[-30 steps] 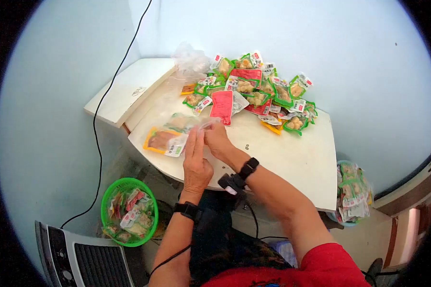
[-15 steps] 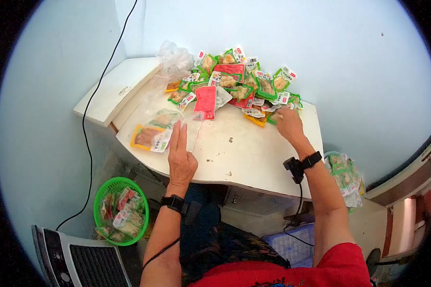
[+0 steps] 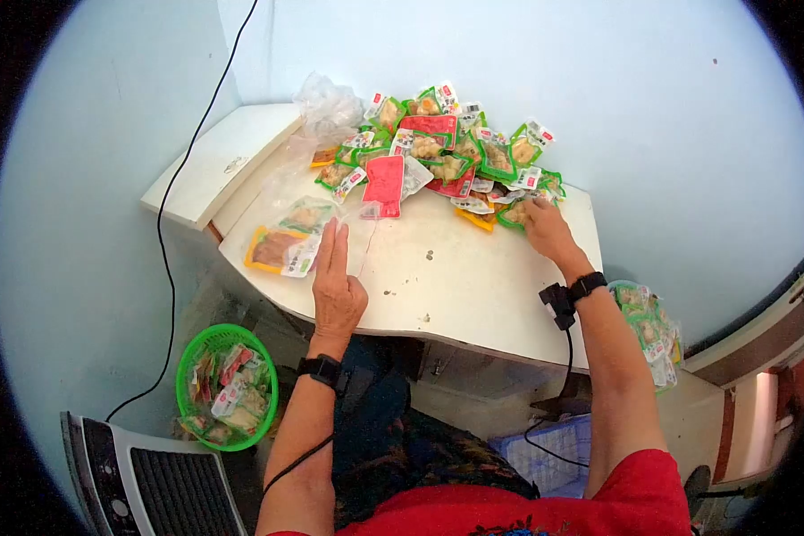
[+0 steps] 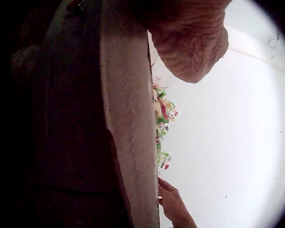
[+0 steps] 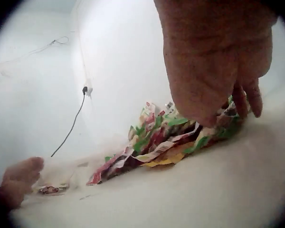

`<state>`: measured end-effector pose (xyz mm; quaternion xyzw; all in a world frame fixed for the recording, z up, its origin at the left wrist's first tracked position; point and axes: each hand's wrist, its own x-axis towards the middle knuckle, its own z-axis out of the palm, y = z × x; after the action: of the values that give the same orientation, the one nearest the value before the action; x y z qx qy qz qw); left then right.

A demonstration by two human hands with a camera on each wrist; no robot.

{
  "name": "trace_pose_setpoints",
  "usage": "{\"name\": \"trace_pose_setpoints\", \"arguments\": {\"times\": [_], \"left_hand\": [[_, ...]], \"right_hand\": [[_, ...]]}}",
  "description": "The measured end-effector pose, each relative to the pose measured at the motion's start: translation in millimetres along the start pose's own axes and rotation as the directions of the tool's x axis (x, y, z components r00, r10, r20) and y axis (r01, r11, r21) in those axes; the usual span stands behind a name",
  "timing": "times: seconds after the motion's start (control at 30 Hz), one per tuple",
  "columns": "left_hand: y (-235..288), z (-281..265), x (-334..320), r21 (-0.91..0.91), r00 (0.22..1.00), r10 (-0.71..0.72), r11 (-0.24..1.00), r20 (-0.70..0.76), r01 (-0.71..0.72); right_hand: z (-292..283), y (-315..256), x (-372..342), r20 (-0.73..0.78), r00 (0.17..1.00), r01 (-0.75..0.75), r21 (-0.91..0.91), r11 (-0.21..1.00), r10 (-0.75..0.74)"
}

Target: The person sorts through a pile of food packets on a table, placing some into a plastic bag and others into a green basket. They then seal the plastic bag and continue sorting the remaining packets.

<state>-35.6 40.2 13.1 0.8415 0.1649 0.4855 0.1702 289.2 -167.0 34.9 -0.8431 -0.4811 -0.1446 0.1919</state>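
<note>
My left hand (image 3: pixel 339 288) rests at the right side of a clear plastic bag (image 3: pixel 281 207), its fingers straight and touching the edge. Inside the bag lie a yellow-edged food packet (image 3: pixel 275 251) and a green-edged one (image 3: pixel 307 215). At the right end of a heap of sealed food packets (image 3: pixel 498 159), my right hand (image 3: pixel 552 234) pinches a green-edged packet (image 3: pixel 515 214). The right wrist view has that hand (image 5: pixel 218 66) reaching down, thumb and fingers around the packet's edge. A red packet (image 3: pixel 384 185) lies at the heap's front left.
Crumpled clear bags (image 3: pixel 328 105) sit at the table's back left. On the floor, a green basket (image 3: pixel 272 393) with packets stands at left, beside a dark-grilled appliance (image 3: pixel 183 491). Another container of packets (image 3: pixel 649 335) is right of the table (image 3: pixel 473 286). A black cord (image 3: pixel 171 259) hangs along the wall.
My right hand has left the clear bag beside my left hand and moved right to the heap, where it takes hold of a green-edged packet. The left hand stays by the bag.
</note>
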Motion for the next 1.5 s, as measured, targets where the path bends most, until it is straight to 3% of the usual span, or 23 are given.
{"name": "trace_pose_setpoints", "arguments": {"times": [0.1,0.23,0.33,0.43,0.53,0.73,0.93,0.97,1.07,1.1,1.2,1.3,1.43,1.5], "left_hand": [[-2,1,0,0.006,1.0,-0.004,1.0,-0.004,0.004],[-1,0,-1,-0.018,0.999,-0.03,0.999,0.017,0.031],[-3,1,-1,-0.012,1.0,0.001,1.0,0.002,-0.001],[-1,0,0,-0.008,1.0,-0.01,1.0,0.004,0.01],[-3,1,0,-0.001,1.0,0.001,1.0,-0.008,-0.001],[1,-2,0,-0.042,0.999,-0.049,0.998,0.01,0.05],[2,-1,-2,-0.056,0.999,-0.048,0.997,-0.015,0.047],[2,-2,-1,-0.055,0.999,-0.045,0.998,-0.015,0.044],[2,-3,-2,-0.05,0.999,-0.044,0.998,-0.027,0.043],[2,-2,-2,-0.047,0.998,-0.046,0.998,-0.03,0.044],[0,-2,0,-0.064,0.998,-0.044,0.997,-0.05,0.04],[1,-3,0,-0.069,0.998,-0.041,0.997,-0.039,0.038],[1,-2,-1,-0.046,0.999,-0.03,0.999,-0.042,0.028],[3,-4,0,-0.039,0.999,-0.034,0.999,-0.033,0.033]], "right_hand": [[0,-19,-3,0.11,0.983,-0.138,-0.054,0.989,0.144],[-19,-57,-22,0.245,0.966,-0.065,-0.086,0.994,0.085],[-23,-54,-31,0.183,0.983,-0.017,0.072,0.997,0.004],[-30,-54,-32,-0.074,0.995,-0.067,-0.011,0.998,0.066],[-17,-38,-24,0.157,0.951,-0.285,0.125,0.95,0.264],[-26,-34,-3,0.499,0.799,-0.493,0.221,0.842,0.337],[-25,-26,6,0.423,0.895,-0.352,0.481,0.803,0.139],[-26,-24,6,0.446,0.893,-0.272,0.445,0.853,0.053],[-33,-23,11,0.586,0.793,-0.393,0.282,0.875,0.167],[-20,-5,13,0.462,0.886,-0.081,0.072,0.994,0.039],[-23,-4,-3,0.34,0.938,-0.107,0.1,0.989,0.067],[-29,-3,-16,0.377,0.903,-0.352,0.374,0.858,0.207],[-42,-43,-39,0.396,0.898,-0.437,0.765,0.473,0.19],[-51,-74,-41,0.412,0.893,-0.45,0.798,0.4,0.182]]}}
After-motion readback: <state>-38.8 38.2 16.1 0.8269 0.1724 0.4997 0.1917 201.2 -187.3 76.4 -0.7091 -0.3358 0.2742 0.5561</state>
